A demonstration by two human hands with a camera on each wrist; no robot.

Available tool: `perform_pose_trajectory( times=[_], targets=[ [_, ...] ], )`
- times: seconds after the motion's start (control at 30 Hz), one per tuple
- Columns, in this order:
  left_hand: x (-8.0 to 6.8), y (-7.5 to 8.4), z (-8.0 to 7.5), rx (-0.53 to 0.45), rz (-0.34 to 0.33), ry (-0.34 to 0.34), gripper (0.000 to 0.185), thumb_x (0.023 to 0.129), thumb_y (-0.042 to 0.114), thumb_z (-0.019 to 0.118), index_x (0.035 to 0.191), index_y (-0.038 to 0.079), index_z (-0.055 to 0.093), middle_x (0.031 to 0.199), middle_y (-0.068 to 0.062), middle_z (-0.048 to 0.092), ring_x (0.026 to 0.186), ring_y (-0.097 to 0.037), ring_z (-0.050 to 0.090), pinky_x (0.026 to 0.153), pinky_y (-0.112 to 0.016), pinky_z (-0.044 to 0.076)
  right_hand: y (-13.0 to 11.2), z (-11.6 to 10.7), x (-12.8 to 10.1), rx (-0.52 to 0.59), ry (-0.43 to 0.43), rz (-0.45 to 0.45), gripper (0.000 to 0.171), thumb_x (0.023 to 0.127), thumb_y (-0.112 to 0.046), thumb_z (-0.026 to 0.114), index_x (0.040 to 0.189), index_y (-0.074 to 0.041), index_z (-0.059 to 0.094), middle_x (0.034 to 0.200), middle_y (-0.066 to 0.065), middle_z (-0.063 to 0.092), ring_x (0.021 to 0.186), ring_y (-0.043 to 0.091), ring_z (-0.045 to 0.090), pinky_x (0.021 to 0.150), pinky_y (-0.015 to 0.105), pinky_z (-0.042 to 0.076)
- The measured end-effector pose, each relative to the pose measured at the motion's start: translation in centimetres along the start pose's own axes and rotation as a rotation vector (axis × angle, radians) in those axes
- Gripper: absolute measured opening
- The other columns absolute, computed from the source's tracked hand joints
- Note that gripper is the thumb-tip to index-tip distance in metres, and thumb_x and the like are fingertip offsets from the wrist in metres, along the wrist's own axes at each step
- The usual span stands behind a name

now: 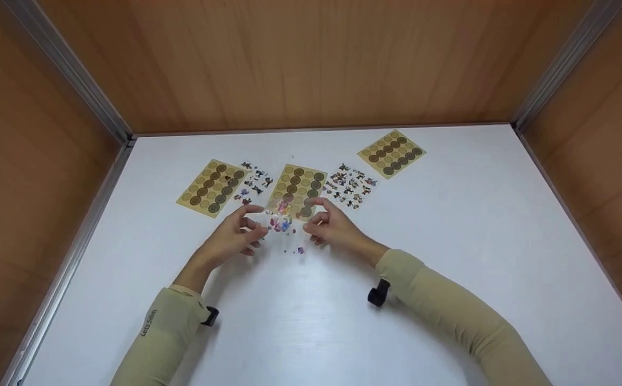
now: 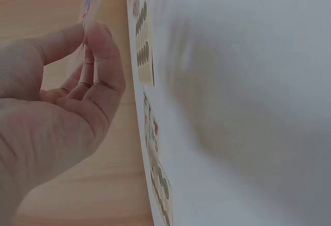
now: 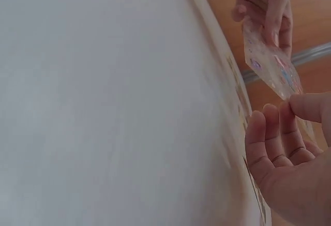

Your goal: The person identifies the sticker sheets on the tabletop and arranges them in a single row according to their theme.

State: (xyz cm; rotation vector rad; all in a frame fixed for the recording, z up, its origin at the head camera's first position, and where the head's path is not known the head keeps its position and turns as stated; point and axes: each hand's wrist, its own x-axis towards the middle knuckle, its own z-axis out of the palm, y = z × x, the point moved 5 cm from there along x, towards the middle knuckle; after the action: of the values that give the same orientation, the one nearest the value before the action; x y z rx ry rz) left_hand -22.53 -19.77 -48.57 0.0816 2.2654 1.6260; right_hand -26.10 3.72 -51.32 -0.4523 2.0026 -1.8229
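— Sleeves first, beige ones, closest to the lens; the left sleeve (image 1: 163, 327) has small writing on it, something like "Lets Slim", though it's too small to be sure. What are the hands doing?

— Both hold one clear sticker sheet (image 1: 284, 220) up off the white counter (image 1: 450, 241), just in front of the middle sheet of brown round seals (image 1: 297, 190). Left hand (image 1: 233, 238) pinches its left edge between thumb and forefinger, other fingers loosely curled. Right hand (image 1: 332, 228) pinches the right edge with thumb and fingertips.

— How would that sheet handle?

— Very light and floppy, I'd judge; thin glossy film that bends and could crease or slip. Edges or corners are the place to grip, clear of the coloured stickers.

— Anything readable on the sheets?

— No. The two other seal sheets (image 1: 211, 187) (image 1: 391, 153) and the small figure stickers (image 1: 349, 186) show no legible text.
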Motion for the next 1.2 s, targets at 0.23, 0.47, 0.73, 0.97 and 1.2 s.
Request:
perform_pose_trajectory(
  times=[0.23, 0.47, 0.73, 0.97, 1.2],
  targets=[
    [-1.1, -2.5, -3.6, 0.134, -0.062, 0.087, 0.056, 0.099, 0.022, 0.068, 0.148, 0.01, 0.043, 0.104, -0.014, 0.06, 0.086, -0.027, 0.062, 0.07, -0.036, 0.057, -0.1, 5.1, 2.7, -0.076, -0.064, -0.076, 0.066, 0.094, -0.003, 0.07, 0.151, -0.003, 0.036, 0.089, 0.008, 0.068, 0.074, 0.031, 0.065, 0.066, 0.035, 0.06],
    [-2.4, -4.6, -6.6, 0.111, -0.121, 0.153, 0.06, 0.1, 0.018, 0.066, 0.15, 0.004, 0.036, 0.109, -0.017, 0.058, 0.081, -0.02, 0.061, 0.067, -0.031, 0.056, -0.8, 9.1, 4.7, -0.2, -0.088, -0.132, 0.066, 0.094, -0.005, 0.071, 0.151, -0.003, 0.036, 0.09, 0.007, 0.069, 0.078, 0.022, 0.066, 0.067, 0.029, 0.058],
    [-3.4, -5.8, -8.8, 0.191, -0.193, 0.187, 0.059, 0.101, 0.023, 0.064, 0.151, 0.005, 0.037, 0.109, -0.016, 0.058, 0.086, -0.021, 0.061, 0.07, -0.031, 0.056, -1.1, 12.1, 6.6, -0.366, -0.101, -0.101, 0.068, 0.093, -0.007, 0.072, 0.152, -0.008, 0.037, 0.085, 0.0, 0.068, 0.072, 0.009, 0.061, 0.067, 0.022, 0.054],
    [-3.9, -7.1, -10.7, 0.187, -0.246, 0.221, 0.065, 0.101, 0.022, 0.064, 0.153, 0.001, 0.031, 0.101, -0.012, 0.058, 0.077, -0.016, 0.061, 0.066, -0.028, 0.056, -1.0, 14.2, 7.7, -0.553, -0.107, -0.032, 0.066, 0.092, -0.016, 0.074, 0.151, -0.015, 0.042, 0.083, -0.012, 0.068, 0.073, 0.005, 0.062, 0.079, 0.02, 0.05],
    [-4.3, -8.1, -11.9, 0.217, -0.284, 0.252, 0.072, 0.1, 0.026, 0.066, 0.154, -0.001, 0.028, 0.093, -0.01, 0.059, 0.073, -0.015, 0.06, 0.064, -0.027, 0.055, -1.0, 15.2, 8.3, -0.693, -0.064, 0.012, 0.069, 0.091, -0.025, 0.075, 0.152, -0.019, 0.043, 0.081, -0.016, 0.066, 0.075, 0.003, 0.06, 0.084, 0.025, 0.048]
  ],
)
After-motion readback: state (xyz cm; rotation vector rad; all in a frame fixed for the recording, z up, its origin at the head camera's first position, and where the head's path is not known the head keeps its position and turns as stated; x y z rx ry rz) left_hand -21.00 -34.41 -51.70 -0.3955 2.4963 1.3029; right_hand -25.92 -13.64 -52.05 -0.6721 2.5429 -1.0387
